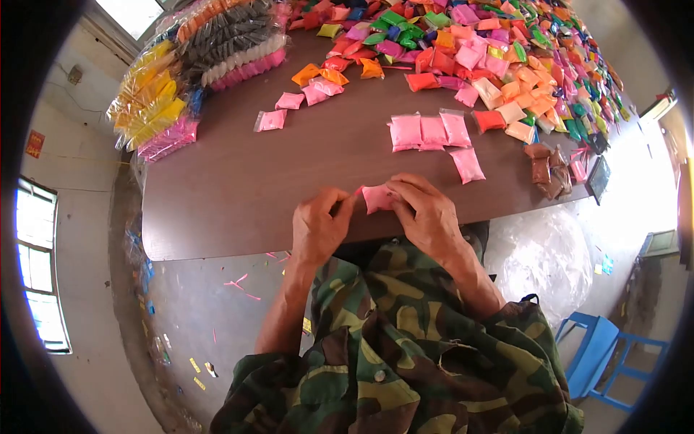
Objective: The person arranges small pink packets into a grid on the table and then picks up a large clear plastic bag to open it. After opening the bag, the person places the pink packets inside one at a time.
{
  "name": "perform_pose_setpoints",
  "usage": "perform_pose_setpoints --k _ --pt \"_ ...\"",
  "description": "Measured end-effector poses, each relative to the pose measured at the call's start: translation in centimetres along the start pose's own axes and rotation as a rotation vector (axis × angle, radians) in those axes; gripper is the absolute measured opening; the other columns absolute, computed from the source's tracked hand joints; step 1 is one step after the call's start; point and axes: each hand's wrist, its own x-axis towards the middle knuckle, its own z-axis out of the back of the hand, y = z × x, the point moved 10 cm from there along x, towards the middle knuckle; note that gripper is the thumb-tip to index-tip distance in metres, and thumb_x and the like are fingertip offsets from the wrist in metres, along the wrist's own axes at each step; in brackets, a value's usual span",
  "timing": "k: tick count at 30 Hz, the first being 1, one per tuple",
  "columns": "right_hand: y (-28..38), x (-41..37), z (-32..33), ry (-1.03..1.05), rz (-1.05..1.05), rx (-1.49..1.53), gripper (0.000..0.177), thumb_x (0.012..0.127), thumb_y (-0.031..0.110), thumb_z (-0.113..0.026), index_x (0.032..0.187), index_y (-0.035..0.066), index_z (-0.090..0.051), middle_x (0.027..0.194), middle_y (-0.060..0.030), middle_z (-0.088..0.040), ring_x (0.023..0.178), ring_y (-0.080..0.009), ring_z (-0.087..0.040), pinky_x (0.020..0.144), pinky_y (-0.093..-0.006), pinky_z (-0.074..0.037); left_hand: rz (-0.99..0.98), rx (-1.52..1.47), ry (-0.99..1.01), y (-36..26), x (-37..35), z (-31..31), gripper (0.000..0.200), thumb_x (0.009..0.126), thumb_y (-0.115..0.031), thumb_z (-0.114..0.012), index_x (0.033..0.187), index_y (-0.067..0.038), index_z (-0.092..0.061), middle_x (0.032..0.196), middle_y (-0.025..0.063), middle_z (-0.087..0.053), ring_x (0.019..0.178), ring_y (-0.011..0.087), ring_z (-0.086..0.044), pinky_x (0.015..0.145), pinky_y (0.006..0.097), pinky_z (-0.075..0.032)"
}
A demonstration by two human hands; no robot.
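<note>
A small pink packet [377,198] lies close to the table's near edge, between my two hands. My right hand [425,217] grips its right side, thumb and fingers closed over that end. My left hand [319,223] is closed in a pinch at the packet's upper left corner, on a narrow bright pink strip [358,191]. Whether the strip is still joined to the packet cannot be made out. Just beyond, three pink packets [432,132] lie side by side in a row, with another pink packet [468,165] below their right end.
A brown table [238,195] spans the view. Stacked packet bundles [238,43] stand at the back left; a heap of colourful packets [463,50] covers the back right. Brown packets [549,172] sit near the right edge. A blue stool [589,354] and clear plastic [542,253] are on the floor.
</note>
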Motion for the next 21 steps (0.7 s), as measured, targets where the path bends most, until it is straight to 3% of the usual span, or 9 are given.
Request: perform_pose_setpoints --k 1,4,7,10,16,21 --pt "-0.1 -0.1 0.2 -0.022 -0.017 0.023 0.02 0.093 0.008 -0.073 0.112 0.007 -0.076 0.12 -0.0091 -0.071 0.101 -0.035 -0.072 0.085 -0.0433 -0.059 -0.006 -0.052 0.003 -0.5 -0.2 -0.3 0.013 0.092 -0.013 -0.079 0.086 -0.005 -0.072 0.075 0.0156 -0.07 0.068 0.0368 -0.07 0.061 0.0439 -0.054" --pt "0.0 -0.6 0.3 -0.039 -0.002 -0.051 0.02 0.089 0.01 -0.078 0.109 0.009 -0.076 0.116 -0.0057 -0.071 0.1 -0.0323 -0.072 0.083 -0.0424 -0.059 -0.134 0.003 0.02 -2.3 -0.3 -1.0 0.009 0.092 -0.009 -0.08 0.093 -0.002 -0.074 0.08 0.0161 -0.072 0.068 0.0275 -0.073 0.063 0.0383 -0.055" --pt "1.6 -0.9 -0.2 -0.02 0.163 -0.158 0.018 0.089 0.009 -0.079 0.106 0.012 -0.077 0.112 -0.0024 -0.071 0.097 -0.0295 -0.071 0.08 -0.0418 -0.059 -0.11 0.087 0.073 -2.2 -0.1 -1.6 0.008 0.092 -0.01 -0.079 0.093 -0.003 -0.075 0.081 0.0167 -0.072 0.07 0.0318 -0.072 0.064 0.0391 -0.055" --pt "1.6 -1.2 -0.4 -0.054 0.196 -0.18 0.019 0.087 0.006 -0.077 0.104 0.014 -0.077 0.11 0.0001 -0.07 0.094 -0.0275 -0.069 0.077 -0.0408 -0.059 -0.1 0.25 0.058 -2.0 0.6 -0.9 0.009 0.092 -0.013 -0.077 0.093 -0.004 -0.075 0.082 0.0168 -0.072 0.072 0.0361 -0.071 0.066 0.0424 -0.054" --pt "1.8 -1.3 -0.3 -0.028 0.21 -0.224 0.022 0.085 0.004 -0.078 0.106 0.011 -0.078 0.109 -0.0022 -0.072 0.098 -0.0292 -0.07 0.079 -0.0411 -0.06 -0.117 0.14 0.112 -3.8 1.1 -0.8 0.016 0.095 -0.02 -0.073 0.088 -0.005 -0.074 0.082 0.0165 -0.072 0.076 0.039 -0.07 0.066 0.0476 -0.054" --pt "1.7 -1.3 -0.3 -0.039 0.229 -0.211 0.024 0.084 0.001 -0.076 0.106 0.011 -0.078 0.111 -0.0028 -0.072 0.098 -0.0292 -0.07 0.08 -0.0411 -0.06 -0.166 0.335 0.079 -2.1 2.0 -1.9 0.019 0.095 -0.022 -0.074 0.087 -0.005 -0.073 0.079 0.0151 -0.071 0.071 0.037 -0.068 0.064 0.0451 -0.052"
